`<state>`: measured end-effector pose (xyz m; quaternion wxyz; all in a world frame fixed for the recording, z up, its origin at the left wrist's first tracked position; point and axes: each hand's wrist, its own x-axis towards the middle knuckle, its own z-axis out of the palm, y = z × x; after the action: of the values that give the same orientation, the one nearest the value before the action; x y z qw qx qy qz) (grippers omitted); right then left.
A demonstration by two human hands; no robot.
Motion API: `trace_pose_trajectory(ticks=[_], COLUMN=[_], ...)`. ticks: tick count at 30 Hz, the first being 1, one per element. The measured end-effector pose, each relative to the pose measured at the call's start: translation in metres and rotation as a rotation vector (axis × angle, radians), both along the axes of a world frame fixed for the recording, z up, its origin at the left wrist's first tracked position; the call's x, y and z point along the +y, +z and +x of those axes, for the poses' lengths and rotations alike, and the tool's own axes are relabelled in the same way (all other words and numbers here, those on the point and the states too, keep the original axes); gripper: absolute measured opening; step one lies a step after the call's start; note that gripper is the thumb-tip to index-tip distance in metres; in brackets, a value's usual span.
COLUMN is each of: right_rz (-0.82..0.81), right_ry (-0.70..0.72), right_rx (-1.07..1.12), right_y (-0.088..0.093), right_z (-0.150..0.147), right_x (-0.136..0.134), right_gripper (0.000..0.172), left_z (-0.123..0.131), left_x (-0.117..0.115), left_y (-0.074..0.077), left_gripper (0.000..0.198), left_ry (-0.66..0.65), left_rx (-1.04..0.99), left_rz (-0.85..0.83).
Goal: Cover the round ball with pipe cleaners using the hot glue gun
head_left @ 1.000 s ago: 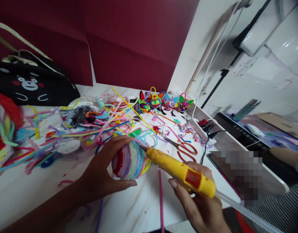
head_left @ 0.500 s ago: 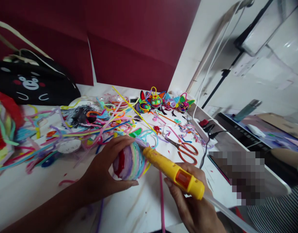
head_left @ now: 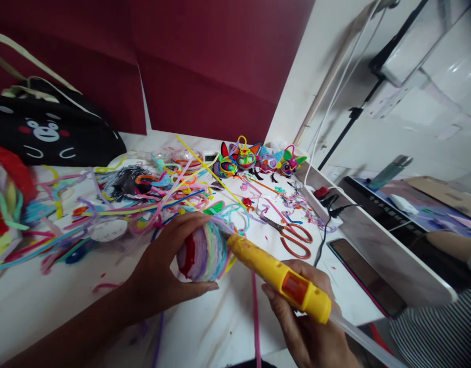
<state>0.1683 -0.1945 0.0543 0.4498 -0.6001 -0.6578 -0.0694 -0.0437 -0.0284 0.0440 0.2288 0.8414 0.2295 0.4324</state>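
Between the thumb and fingers of my left hand (head_left: 164, 260) is a ball wrapped in pipe cleaners (head_left: 206, 253), striped red, purple, green and blue. My right hand (head_left: 310, 312) grips a yellow glue gun (head_left: 275, 273) with a clear glue stick (head_left: 361, 337) sticking out of its back. The gun's nozzle is at the ball's right side, by a loose purple strand; whether it touches cannot be made out. A pink pipe cleaner (head_left: 255, 317) runs down the table below the ball. Orange-handled scissors (head_left: 294, 240) lie just beyond my right hand.
Loose pipe cleaners (head_left: 170, 197) cover the table's left and middle. Several colourful animal-head figures (head_left: 246, 159) stand at the back. A phone (head_left: 367, 278), a power strip (head_left: 319, 204) and its black cable are on the right. A black bag (head_left: 51, 133) sits back left. Another person's arm (head_left: 452, 248) shows at the right.
The glue gun and my right hand have shifted slightly right and down. My left hand holds the ball almost where it was.
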Motion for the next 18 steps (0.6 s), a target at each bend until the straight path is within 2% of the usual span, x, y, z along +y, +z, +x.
trace_pose_trajectory(ticks=[8, 15, 18], right_rz=[-0.027, -0.047, -0.069], right_ry=[-0.052, -0.074, -0.07], right_rx=[0.0, 0.006, 0.029], right_y=[-0.001, 0.018, 0.019], right_z=[0.001, -0.009, -0.01], right_x=[-0.009, -0.009, -0.011], right_gripper=[0.027, 0.006, 0.006], left_z=[-0.002, -0.003, -0.004], left_x=[0.002, 0.004, 0.004], left_y=[0.0, 0.001, 0.002], left_gripper=[0.088, 0.089, 0.088], left_ry=[0.017, 0.058, 0.056], left_rx=[0.045, 0.111, 0.117], left_rz=[0.049, 0.137, 0.14])
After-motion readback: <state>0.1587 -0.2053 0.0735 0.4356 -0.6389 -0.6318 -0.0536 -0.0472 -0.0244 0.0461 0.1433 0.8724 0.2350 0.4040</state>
